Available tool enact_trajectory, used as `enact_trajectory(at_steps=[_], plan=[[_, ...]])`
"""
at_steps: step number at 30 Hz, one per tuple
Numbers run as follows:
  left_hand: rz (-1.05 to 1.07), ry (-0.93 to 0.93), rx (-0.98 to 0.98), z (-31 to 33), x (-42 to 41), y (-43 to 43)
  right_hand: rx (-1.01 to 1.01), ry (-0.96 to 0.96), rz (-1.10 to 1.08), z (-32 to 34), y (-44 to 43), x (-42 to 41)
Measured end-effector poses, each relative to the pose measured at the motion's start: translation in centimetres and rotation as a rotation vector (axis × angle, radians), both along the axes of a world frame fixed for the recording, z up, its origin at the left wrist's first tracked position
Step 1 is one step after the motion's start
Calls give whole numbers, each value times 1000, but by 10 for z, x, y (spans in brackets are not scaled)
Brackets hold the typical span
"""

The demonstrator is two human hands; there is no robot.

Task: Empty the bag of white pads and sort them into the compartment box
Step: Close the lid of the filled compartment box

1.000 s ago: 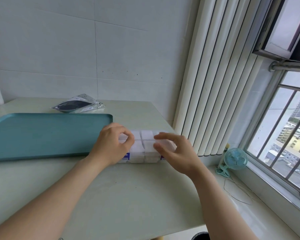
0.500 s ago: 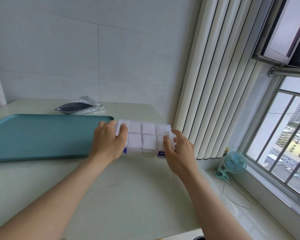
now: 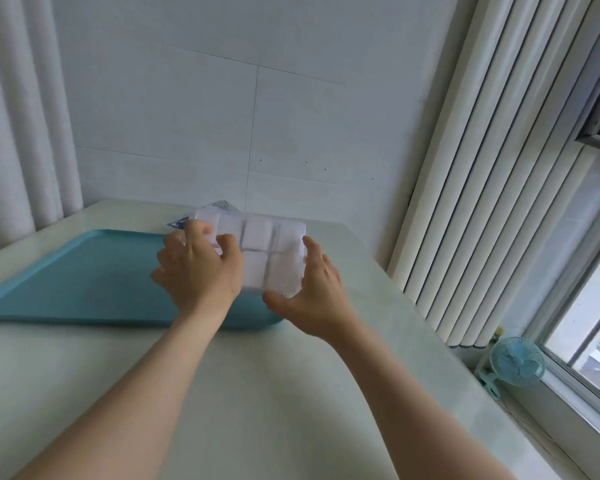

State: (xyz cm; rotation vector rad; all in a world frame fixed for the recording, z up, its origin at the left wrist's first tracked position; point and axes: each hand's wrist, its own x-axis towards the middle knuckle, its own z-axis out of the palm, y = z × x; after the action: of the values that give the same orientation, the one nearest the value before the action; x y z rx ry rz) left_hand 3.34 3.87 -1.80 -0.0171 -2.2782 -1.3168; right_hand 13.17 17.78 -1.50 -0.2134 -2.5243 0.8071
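Compartment box [image 3: 286, 271], clear, looks packed with white pads [image 3: 257, 232].

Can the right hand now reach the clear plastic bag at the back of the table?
Probably not yet. The right hand and the left hand both hold the clear compartment box of white pads, and this box stands between them and the clear plastic bag.

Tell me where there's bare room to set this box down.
The teal tray is bare left of the left hand. So is the table in front of the tray, and the strip right of the right hand toward the blinds. Crowded: behind the compartment box, where the bag lies.
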Motion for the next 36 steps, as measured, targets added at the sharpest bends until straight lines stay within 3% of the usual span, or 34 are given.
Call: enact_trajectory(at_steps=[7,15,21,23,26,29,36], plan=[[125,-153,-95,-6,-36,-36,18,-196,119,-8,-37,-59],[117,-250,-329,-17,-55,-41,62,-129,80,-29,-39,-87],[-67,28,-367,-27,-52,-29,163,-90,82,-27,-41,-78],[-163,32,-375,-24,-55,-31,148,-52,13,-25,-41,-77],[-278,16,-537,-14,-64,-37,131,5,-98,-24,-31,-85],[-373,69,-608,-14,-70,-48,188,-62,-123,-19,-23,-103],[-265,393,-588,-39,-85,-63,364,-128,-96,2,-31,-166]])
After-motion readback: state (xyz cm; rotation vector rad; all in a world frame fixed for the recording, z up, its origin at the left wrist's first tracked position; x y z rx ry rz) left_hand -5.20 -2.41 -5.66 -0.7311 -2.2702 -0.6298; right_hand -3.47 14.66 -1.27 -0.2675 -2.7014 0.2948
